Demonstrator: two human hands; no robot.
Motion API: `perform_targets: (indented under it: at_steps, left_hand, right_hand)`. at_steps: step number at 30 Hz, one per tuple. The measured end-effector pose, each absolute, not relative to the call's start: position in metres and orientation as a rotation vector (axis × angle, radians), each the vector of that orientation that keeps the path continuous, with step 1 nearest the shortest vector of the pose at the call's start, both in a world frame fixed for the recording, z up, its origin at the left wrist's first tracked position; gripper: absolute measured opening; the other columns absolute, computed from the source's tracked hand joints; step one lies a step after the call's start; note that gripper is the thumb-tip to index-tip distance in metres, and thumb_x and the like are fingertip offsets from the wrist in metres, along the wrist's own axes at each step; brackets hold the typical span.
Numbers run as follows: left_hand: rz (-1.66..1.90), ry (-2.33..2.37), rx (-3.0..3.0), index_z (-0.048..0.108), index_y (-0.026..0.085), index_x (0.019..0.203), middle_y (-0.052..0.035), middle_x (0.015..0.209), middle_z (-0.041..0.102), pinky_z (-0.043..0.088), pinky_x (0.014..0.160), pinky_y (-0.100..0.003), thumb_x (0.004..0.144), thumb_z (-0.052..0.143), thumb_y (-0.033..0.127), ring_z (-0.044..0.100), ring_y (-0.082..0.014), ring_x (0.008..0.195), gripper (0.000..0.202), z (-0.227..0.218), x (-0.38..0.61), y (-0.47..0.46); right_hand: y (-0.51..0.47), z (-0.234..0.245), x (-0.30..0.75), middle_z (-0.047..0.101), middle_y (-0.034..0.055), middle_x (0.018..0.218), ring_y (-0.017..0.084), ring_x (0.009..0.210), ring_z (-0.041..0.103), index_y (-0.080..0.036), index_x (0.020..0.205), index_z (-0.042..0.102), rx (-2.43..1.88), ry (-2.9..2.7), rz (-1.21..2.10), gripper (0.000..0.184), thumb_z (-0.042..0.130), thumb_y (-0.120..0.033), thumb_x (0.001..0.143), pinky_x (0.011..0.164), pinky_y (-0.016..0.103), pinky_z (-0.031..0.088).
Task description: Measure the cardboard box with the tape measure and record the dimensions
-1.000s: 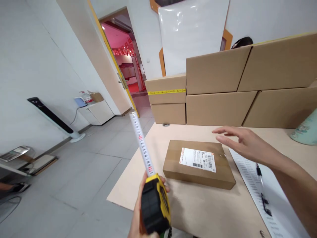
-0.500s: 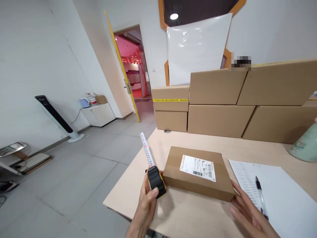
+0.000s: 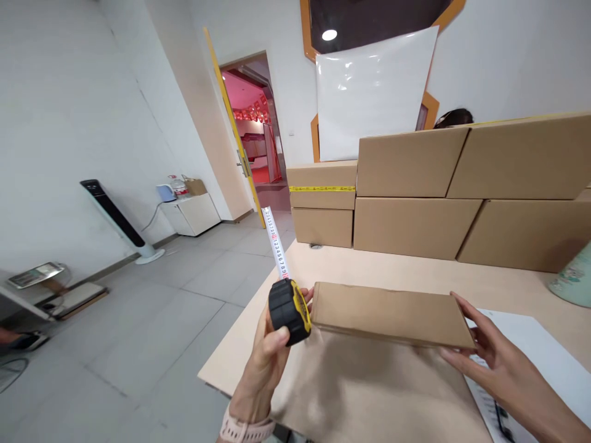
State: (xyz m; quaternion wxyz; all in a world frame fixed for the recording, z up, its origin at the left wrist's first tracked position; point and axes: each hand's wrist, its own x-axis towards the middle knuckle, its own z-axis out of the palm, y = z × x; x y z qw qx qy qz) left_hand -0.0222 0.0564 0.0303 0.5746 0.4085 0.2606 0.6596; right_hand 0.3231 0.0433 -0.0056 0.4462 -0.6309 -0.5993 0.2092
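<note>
My left hand (image 3: 263, 363) is closed round a black and yellow tape measure (image 3: 289, 312). Its white blade (image 3: 276, 243) sticks out upward, away from me. The fingertips of that hand also reach the left end of a brown cardboard box (image 3: 392, 315). At the box's right end, my right hand (image 3: 501, 360) grips it, fingers on top and thumb below. The box is tilted up off the table (image 3: 369, 394), with a long plain side towards me and a shadow beneath. Its labelled face is hidden.
Large cartons (image 3: 415, 224) are stacked along the table's far side, with the top of a person's head (image 3: 455, 117) behind them. Printed paper (image 3: 540, 344) and a pen (image 3: 503, 421) lie at right, near a green container (image 3: 575, 277). Floor (image 3: 161, 344) borders the table's left edge.
The box has been lifted and turned, so its labelled top no longer shows. My right hand now holds its right end. The tape measure has moved up and rotated in my left hand.
</note>
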Motion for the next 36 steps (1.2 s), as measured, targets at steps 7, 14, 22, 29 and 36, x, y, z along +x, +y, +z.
perform_targets:
  at_steps: [7, 14, 22, 29, 36]
  left_hand:
    - [1.565, 0.663, 0.961, 0.057, 0.021, 0.128, -0.0143, 0.129, 0.062, 0.031, 0.111, -0.055, 0.065, 0.078, 0.041, 0.044, -0.042, 0.131, 0.07, 0.04, -0.019, 0.045]
    - [1.521, 0.681, 0.885, 0.051, 0.029, 0.136, -0.0126, 0.121, 0.066, 0.042, 0.101, -0.059, 0.056, 0.083, 0.051, 0.057, -0.0461, 0.115, 0.089, 0.053, -0.014, 0.008]
    - [0.783, 0.553, 0.597, 0.041, 0.028, 0.143, -0.0104, 0.088, 0.072, 0.051, 0.083, -0.057, 0.081, 0.064, 0.044, 0.072, -0.034, 0.078, 0.068, 0.034, 0.033, 0.001]
    - [0.722, 0.544, 0.686, 0.053, 0.021, 0.133, -0.0056, 0.079, 0.068, 0.05, 0.088, -0.039, 0.079, 0.071, 0.04, 0.069, -0.0249, 0.084, 0.06, -0.009, 0.04, -0.002]
    - [0.665, 0.523, 0.673, 0.064, 0.014, 0.106, -0.0065, 0.083, 0.065, 0.054, 0.068, -0.032, 0.083, 0.064, 0.05, 0.065, -0.0201, 0.075, 0.043, -0.015, 0.057, -0.007]
  right_hand:
    - [0.063, 0.001, 0.313, 0.055, 0.0112, 0.139, 0.031, 0.114, 0.062, -0.03, 0.145, 0.036, -1.458, -1.441, 0.791, 0.092, 0.076, -0.052, 0.065, 0.08, 0.032, 0.059]
    - [0.082, -0.002, 0.314, 0.057, 0.0131, 0.137, 0.033, 0.113, 0.062, -0.026, 0.135, 0.042, -1.577, -1.386, 0.746, 0.08, 0.072, -0.056, 0.069, 0.079, 0.035, 0.058]
    - [0.083, -0.011, 0.324, 0.052, 0.0099, 0.14, 0.03, 0.109, 0.062, -0.03, 0.141, 0.037, -1.539, -1.505, 0.73, 0.082, 0.07, -0.057, 0.071, 0.08, 0.036, 0.056]
    - [0.077, 0.017, 0.333, 0.056, 0.0108, 0.135, 0.033, 0.117, 0.056, -0.031, 0.141, 0.044, -1.485, -1.517, 0.52, 0.062, 0.044, -0.062, 0.087, 0.094, 0.048, 0.049]
    - [0.093, 0.071, 0.315, 0.056, 0.0015, 0.138, 0.028, 0.131, 0.046, -0.035, 0.124, 0.061, -1.441, -1.788, 0.449, 0.046, 0.034, -0.057, 0.095, 0.112, 0.05, 0.033]
